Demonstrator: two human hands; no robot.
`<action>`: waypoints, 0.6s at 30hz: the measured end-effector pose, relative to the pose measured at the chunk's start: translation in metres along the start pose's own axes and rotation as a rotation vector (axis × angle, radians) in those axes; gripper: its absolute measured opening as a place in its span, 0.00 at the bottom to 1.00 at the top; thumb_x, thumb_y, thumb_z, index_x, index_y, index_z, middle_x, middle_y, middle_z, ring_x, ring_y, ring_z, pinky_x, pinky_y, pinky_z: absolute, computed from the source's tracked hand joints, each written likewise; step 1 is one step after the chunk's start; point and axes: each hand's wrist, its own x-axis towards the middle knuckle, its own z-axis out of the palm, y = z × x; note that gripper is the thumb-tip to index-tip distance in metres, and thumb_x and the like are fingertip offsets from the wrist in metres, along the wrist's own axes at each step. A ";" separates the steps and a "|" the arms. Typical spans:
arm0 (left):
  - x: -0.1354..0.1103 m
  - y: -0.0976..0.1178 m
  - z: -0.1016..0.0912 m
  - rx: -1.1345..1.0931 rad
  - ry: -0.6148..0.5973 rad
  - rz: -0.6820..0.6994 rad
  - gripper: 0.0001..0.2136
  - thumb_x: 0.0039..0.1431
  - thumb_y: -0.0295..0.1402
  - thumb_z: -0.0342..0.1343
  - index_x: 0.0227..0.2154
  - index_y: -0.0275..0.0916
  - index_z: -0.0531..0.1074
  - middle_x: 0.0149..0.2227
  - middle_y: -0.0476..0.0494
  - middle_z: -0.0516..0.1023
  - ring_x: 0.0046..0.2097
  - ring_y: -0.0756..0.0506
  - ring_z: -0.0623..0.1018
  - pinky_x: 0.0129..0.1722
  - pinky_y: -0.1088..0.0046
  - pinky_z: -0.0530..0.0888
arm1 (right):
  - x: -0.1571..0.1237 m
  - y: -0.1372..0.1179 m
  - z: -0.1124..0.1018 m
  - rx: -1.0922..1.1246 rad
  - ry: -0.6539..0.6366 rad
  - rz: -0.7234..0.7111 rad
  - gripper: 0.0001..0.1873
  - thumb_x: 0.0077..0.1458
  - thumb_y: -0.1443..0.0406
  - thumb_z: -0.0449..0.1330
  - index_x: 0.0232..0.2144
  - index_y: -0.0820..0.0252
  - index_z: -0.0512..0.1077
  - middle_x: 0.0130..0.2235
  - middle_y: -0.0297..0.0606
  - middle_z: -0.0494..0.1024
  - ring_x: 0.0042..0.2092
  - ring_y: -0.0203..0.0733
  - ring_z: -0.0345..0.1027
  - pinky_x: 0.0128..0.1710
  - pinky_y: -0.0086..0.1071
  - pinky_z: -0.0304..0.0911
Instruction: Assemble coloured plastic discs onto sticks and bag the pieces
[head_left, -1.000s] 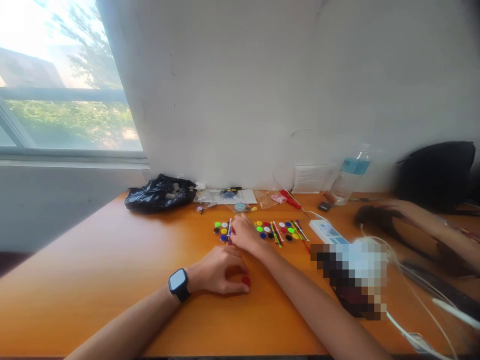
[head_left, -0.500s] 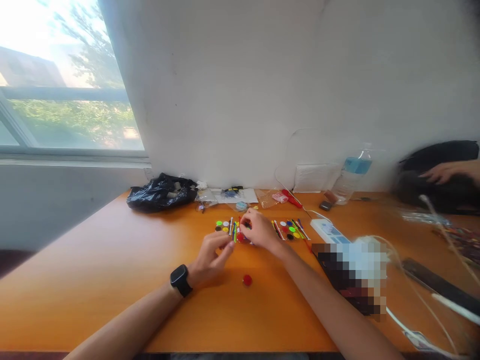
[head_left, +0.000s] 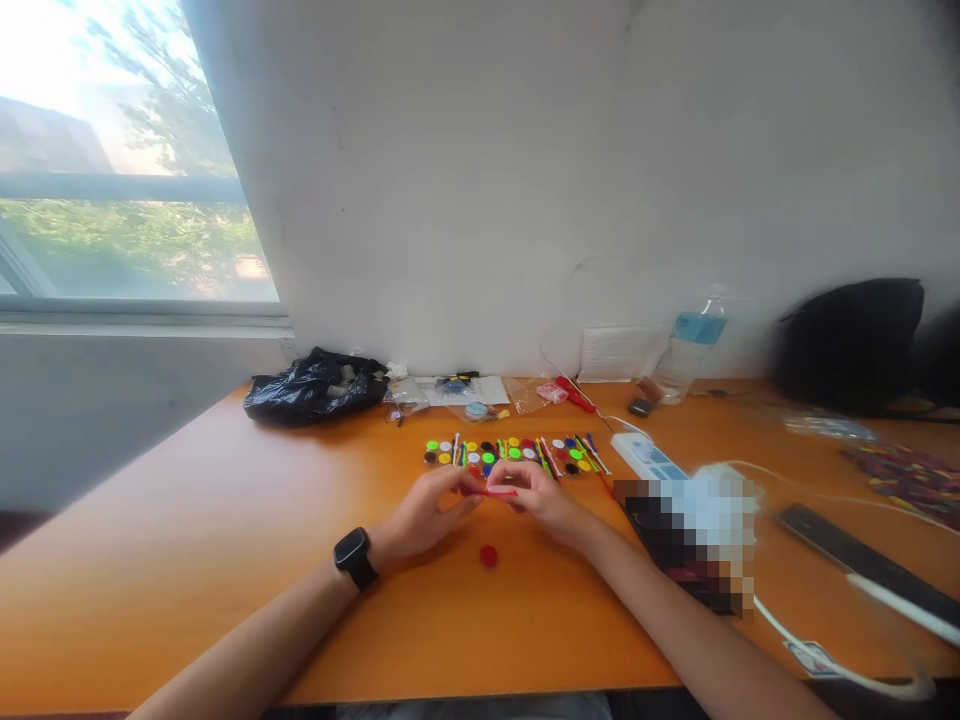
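A thin red stick (head_left: 501,492) is pinched between the fingertips of my two hands, just above the table. My left hand (head_left: 426,512), with a black watch on the wrist, grips its left end. From the other side my right hand (head_left: 549,508) has thumb and fingers closed on it. Nearer to me lies a round red disc (head_left: 488,556) on the tabletop. Beyond my fingers spreads a row of coloured discs, among them a green disc (head_left: 514,456), with thin coloured sticks (head_left: 592,455) between the groups. My fingers partly cover the nearest discs.
A black plastic bag (head_left: 319,388) sits at the back left of the wooden table (head_left: 225,560). Along the right are a white power strip (head_left: 646,460), cables, a clear bottle (head_left: 686,358), a red-handled tool (head_left: 576,394) and a black bag (head_left: 851,345).
My right hand has come back from the row towards me with the red stick, and my left hand now meets it there. The other person's hand at the right has left the view.
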 end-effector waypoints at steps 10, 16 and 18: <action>0.001 0.011 -0.009 0.035 -0.129 -0.082 0.12 0.71 0.40 0.53 0.37 0.37 0.74 0.30 0.50 0.74 0.30 0.51 0.69 0.32 0.76 0.66 | -0.002 0.003 -0.009 0.176 0.006 0.096 0.24 0.61 0.44 0.62 0.38 0.60 0.78 0.32 0.36 0.73 0.31 0.37 0.66 0.29 0.31 0.58; 0.000 0.013 -0.015 0.149 -0.166 -0.044 0.09 0.68 0.34 0.52 0.33 0.37 0.71 0.25 0.53 0.67 0.27 0.53 0.63 0.29 0.77 0.61 | -0.001 0.011 -0.009 -0.009 -0.075 0.024 0.20 0.54 0.50 0.71 0.37 0.61 0.76 0.26 0.30 0.70 0.27 0.35 0.63 0.28 0.30 0.57; 0.000 0.010 -0.016 0.190 -0.167 -0.031 0.07 0.66 0.33 0.53 0.32 0.37 0.71 0.25 0.53 0.67 0.27 0.53 0.62 0.28 0.77 0.60 | 0.000 0.017 -0.009 -0.027 -0.095 0.035 0.20 0.55 0.51 0.71 0.38 0.61 0.76 0.27 0.30 0.70 0.27 0.34 0.62 0.27 0.30 0.56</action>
